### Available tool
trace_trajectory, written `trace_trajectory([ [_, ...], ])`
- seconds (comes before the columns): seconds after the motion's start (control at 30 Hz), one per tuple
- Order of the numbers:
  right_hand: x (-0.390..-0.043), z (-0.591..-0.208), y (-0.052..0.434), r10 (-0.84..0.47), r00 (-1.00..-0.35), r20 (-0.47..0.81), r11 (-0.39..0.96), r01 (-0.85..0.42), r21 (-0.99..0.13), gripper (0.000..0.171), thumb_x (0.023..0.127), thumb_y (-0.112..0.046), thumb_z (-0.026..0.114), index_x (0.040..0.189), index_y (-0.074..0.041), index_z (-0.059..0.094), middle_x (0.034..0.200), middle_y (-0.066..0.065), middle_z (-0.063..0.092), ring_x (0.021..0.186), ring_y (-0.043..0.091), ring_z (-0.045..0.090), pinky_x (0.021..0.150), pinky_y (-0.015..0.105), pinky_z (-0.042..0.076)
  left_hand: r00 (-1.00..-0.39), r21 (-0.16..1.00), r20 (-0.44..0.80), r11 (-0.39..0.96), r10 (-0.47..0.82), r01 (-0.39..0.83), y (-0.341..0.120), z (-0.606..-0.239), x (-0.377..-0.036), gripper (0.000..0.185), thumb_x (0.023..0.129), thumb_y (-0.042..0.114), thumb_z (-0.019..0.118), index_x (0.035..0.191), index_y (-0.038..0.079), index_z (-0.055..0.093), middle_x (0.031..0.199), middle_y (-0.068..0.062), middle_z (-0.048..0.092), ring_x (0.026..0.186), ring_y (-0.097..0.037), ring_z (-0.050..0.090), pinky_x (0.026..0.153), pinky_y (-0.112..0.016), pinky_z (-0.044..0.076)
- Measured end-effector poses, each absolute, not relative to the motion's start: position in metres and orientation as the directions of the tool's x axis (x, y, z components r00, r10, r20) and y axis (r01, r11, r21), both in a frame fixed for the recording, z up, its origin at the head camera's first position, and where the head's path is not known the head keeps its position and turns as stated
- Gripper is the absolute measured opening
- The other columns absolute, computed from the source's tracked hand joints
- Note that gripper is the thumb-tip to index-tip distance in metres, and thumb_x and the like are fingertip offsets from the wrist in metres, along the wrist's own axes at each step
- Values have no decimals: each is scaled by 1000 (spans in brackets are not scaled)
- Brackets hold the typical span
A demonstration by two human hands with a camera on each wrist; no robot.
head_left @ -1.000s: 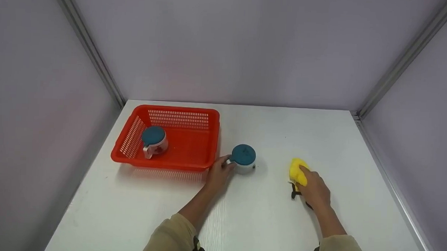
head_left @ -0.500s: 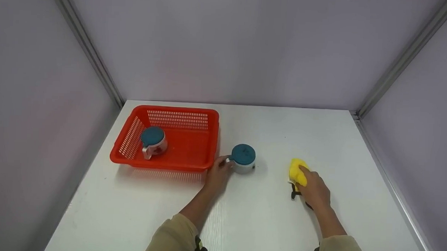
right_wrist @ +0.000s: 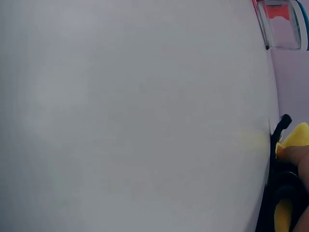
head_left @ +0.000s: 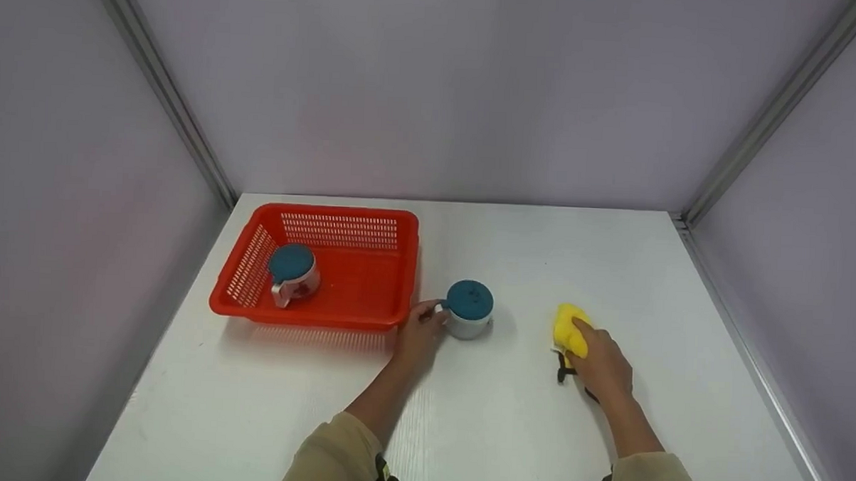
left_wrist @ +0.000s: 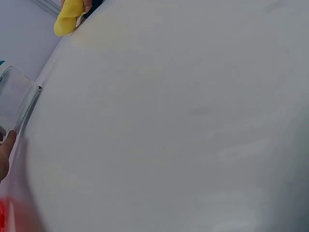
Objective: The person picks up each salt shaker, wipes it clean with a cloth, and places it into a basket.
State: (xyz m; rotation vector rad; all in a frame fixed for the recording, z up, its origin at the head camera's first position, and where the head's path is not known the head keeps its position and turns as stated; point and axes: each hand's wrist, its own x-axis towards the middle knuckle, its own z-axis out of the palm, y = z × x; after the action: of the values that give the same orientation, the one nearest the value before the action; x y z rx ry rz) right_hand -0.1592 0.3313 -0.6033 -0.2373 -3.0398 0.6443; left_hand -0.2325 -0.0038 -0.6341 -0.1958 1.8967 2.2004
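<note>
My left hand pinches the handle of a clear glass jar with a teal lid, just right of the red basket. In the left wrist view a fingertip shows beside the jar, whose top is cut off by the frame edge. My right hand grips a soft yellow item with black parts hanging below it; its exact kind is unclear. The right wrist view shows the yellow item and black parts only at the right edge.
A red plastic basket stands at the left of the white table, next to my left hand. Inside it, on the left, is another teal-lidded jar. Grey walls enclose the table's back and sides.
Over the last half second the jar in my left hand has shifted slightly right and towards me. My right hand and the yellow item stay where they were.
</note>
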Motion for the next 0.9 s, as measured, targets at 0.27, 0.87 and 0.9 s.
trace_trajectory([
  [0.27,-157,-604,331,157,-988,4,905,142,-401,66,91,-22,70,150,-17,39,121,21,55,104,35,58,82,54,51,-959,942,-271,-183,79,-281,-2,-635,-232,42,83,46,75,121,30,63,133,4,53,121,-20,55,92,-31,56],
  [0.87,-157,-605,332,152,-988,5,904,137,-405,66,92,-26,68,151,-19,38,123,22,55,106,37,58,84,56,51,-964,956,-254,-129,81,-262,-3,-630,-229,36,88,46,70,120,29,62,134,4,53,125,-19,50,95,-30,55],
  [0.9,-157,-605,332,154,-988,6,903,138,-406,66,92,-27,68,151,-19,38,123,22,55,106,37,58,84,56,51,-963,956,-255,-129,82,-264,-3,-630,-229,36,88,46,70,119,30,62,134,5,52,125,-19,49,94,-30,55],
])
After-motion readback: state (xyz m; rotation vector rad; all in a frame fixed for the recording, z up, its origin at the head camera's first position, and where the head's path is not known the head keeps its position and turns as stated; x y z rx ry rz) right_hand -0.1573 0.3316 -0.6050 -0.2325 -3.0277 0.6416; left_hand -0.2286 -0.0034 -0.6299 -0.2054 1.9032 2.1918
